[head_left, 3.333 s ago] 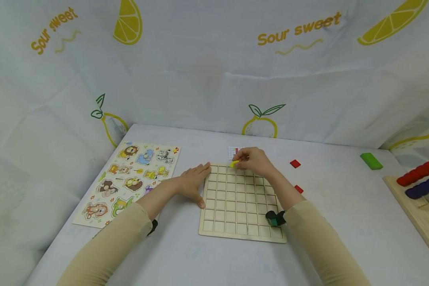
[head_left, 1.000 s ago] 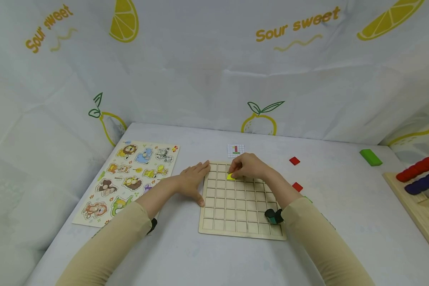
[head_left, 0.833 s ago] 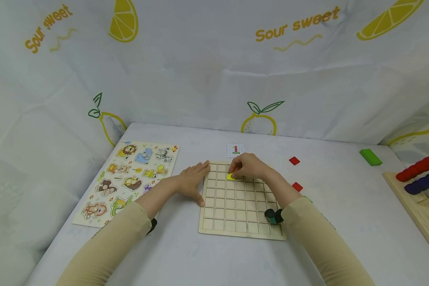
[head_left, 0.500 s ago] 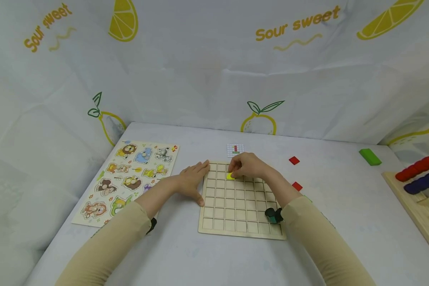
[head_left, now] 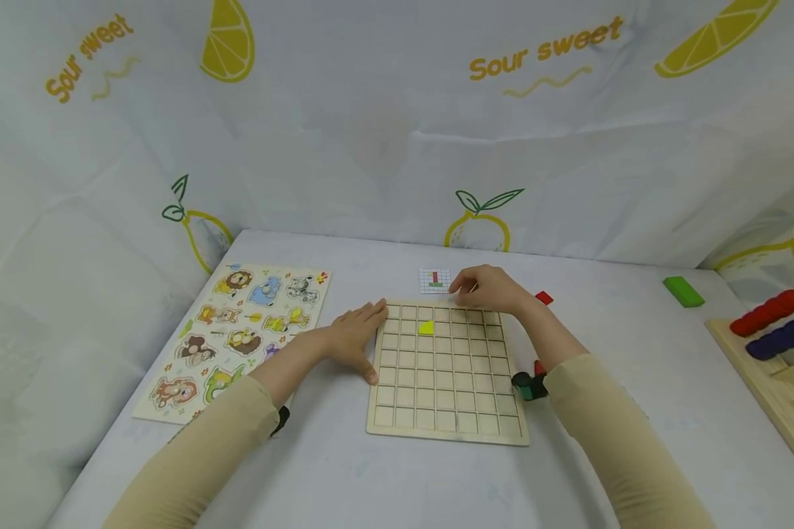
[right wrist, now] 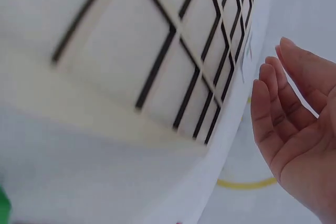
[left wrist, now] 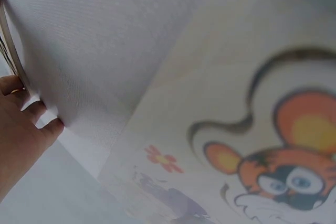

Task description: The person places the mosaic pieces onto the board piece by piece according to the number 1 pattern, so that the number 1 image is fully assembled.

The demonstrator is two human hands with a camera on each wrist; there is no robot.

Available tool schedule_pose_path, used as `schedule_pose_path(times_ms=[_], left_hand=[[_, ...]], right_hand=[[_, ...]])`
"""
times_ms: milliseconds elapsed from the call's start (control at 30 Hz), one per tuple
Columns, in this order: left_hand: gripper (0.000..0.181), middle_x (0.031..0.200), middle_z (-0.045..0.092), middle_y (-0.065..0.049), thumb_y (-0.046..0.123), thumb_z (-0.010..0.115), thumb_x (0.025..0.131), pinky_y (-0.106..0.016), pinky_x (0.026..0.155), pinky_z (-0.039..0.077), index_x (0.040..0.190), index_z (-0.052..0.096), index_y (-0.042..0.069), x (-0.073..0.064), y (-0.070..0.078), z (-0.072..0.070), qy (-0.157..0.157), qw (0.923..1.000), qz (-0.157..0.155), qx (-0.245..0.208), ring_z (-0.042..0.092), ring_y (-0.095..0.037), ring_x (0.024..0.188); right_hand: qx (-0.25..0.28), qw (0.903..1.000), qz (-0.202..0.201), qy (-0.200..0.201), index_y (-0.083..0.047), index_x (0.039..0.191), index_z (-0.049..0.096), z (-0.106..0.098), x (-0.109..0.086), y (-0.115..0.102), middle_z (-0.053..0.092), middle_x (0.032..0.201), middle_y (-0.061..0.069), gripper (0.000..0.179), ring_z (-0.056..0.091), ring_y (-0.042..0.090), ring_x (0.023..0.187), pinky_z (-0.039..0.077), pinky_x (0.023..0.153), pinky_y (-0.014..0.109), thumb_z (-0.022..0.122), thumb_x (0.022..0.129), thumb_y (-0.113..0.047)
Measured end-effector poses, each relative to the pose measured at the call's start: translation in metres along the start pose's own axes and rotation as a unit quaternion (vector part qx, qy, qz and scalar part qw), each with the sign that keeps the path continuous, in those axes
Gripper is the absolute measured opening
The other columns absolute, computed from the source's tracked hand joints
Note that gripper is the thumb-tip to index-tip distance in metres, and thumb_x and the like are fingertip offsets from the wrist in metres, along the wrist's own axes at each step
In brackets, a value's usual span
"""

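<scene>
A wooden grid board (head_left: pixel 446 439) lies on the table, and one flat yellow tile (head_left: pixel 426 328) sits in a cell of its second row from the far edge. My left hand (head_left: pixel 353 342) rests against the board's left edge, fingers at the far corner and thumb lower down the same side. Over the far edge hovers my right hand (head_left: pixel 486 288), its fingers loosely bent. In the right wrist view that hand (right wrist: pixel 294 114) holds nothing between thumb and fingers. Just left of its fingertips lies a small printed pattern card (head_left: pixel 426 289).
An animal puzzle board (head_left: pixel 274 273) lies on the left. Two red tiles are to the right, one (head_left: pixel 544 297) behind the right forearm and another (head_left: pixel 539 368) partly covered by it. Farther right are a green block (head_left: pixel 684 292) and a wooden bead frame (head_left: pixel 754 382).
My right hand placed the yellow tile in the grid, let it go and moved right and back to the board's far edge. The left hand has stayed put.
</scene>
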State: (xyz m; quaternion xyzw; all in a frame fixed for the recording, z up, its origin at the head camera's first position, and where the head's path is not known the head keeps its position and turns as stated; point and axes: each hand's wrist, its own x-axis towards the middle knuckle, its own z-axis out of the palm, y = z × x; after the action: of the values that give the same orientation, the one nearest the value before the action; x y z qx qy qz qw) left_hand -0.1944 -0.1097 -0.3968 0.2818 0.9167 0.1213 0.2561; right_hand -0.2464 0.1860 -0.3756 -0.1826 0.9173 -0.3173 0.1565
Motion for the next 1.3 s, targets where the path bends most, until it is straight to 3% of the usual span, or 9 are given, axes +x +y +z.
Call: schedule_pose_path(times_ms=[300,533,833,1067,1300], left_hand=[[0.127,0.169,-0.005,-0.009,0.049,0.085,0.07,-0.054,0.128,0.011,0.16,0.006,0.005,-0.002,-0.001,0.0,0.0,1.0,0.0,-0.002,0.0,-0.032,0.158],[0.126,0.169,-0.004,-0.009,0.049,0.084,0.07,-0.054,0.128,0.011,0.16,0.007,0.006,-0.002,-0.002,0.001,0.001,1.0,-0.001,-0.001,0.0,-0.032,0.158],[0.126,0.169,-0.003,-0.009,0.047,0.085,0.07,-0.054,0.128,0.01,0.159,0.007,0.005,-0.002,-0.001,0.0,0.002,1.0,0.003,-0.004,0.001,-0.032,0.158],[0.125,0.169,-0.003,-0.009,0.047,0.085,0.071,-0.054,0.127,0.011,0.159,0.007,0.005,-0.001,-0.001,0.0,0.002,1.0,0.002,0.0,0.001,-0.033,0.158],[0.126,0.17,-0.005,-0.006,0.046,0.085,0.07,-0.06,0.126,0.006,0.16,0.006,0.008,-0.003,0.0,0.0,0.001,0.9999,-0.008,-0.014,-0.007,-0.041,0.156]], right_hand=[[-0.005,0.9967,0.056,0.058,-0.001,0.118,0.067,-0.029,-0.016,0.026,0.065,0.105,0.016,0.028,0.062,0.024,0.092,0.05,0.075,0.024,0.062,0.094,-0.014],[-0.026,0.9914,0.083,0.097,-0.003,0.118,0.067,-0.041,-0.028,0.051,0.065,0.112,0.02,0.028,0.061,0.026,0.089,0.047,0.059,0.026,0.06,0.095,-0.017],[-0.055,0.9868,0.108,0.107,-0.001,0.117,0.067,-0.049,-0.042,0.07,0.064,0.113,0.023,0.027,0.063,0.031,0.094,0.05,0.07,0.026,0.059,0.095,-0.015],[-0.052,0.9838,0.132,0.109,0.0,0.119,0.065,-0.053,-0.051,0.088,0.063,0.117,0.025,0.029,0.061,0.036,0.103,0.053,0.081,0.04,0.058,0.096,-0.016],[-0.044,0.9823,0.159,0.089,-0.002,0.123,0.063,-0.058,-0.059,0.101,0.059,0.123,0.026,0.033,0.055,0.039,0.109,0.051,0.087,0.045,0.059,0.095,-0.018]])
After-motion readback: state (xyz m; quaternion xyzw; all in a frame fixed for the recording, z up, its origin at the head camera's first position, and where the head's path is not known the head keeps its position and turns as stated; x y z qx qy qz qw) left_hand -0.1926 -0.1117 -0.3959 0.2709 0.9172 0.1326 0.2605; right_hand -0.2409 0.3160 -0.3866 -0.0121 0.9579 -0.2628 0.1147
